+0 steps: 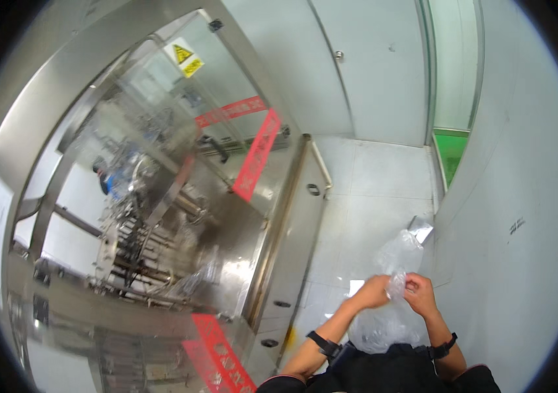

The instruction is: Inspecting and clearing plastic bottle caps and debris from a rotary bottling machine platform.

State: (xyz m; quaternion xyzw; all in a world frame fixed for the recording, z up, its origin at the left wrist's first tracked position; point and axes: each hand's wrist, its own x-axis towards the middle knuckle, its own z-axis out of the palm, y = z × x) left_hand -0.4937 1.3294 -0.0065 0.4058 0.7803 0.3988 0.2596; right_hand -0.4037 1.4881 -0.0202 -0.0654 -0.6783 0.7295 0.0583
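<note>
Both hands, left hand (372, 291) and right hand (419, 293), are closed on a clear plastic bag (393, 281), pinched at chest height. It is held between them beside the steel machine (161, 216), likely for opening.

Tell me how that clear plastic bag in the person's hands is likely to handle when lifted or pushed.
The clear plastic bag looks thin and crumpled, so it is probably floppy and will sag rather than hold a shape. It seems see-through and mostly empty, so likely very light. The left hand and right hand both pinch it, suggesting the film may be slippery.
</note>
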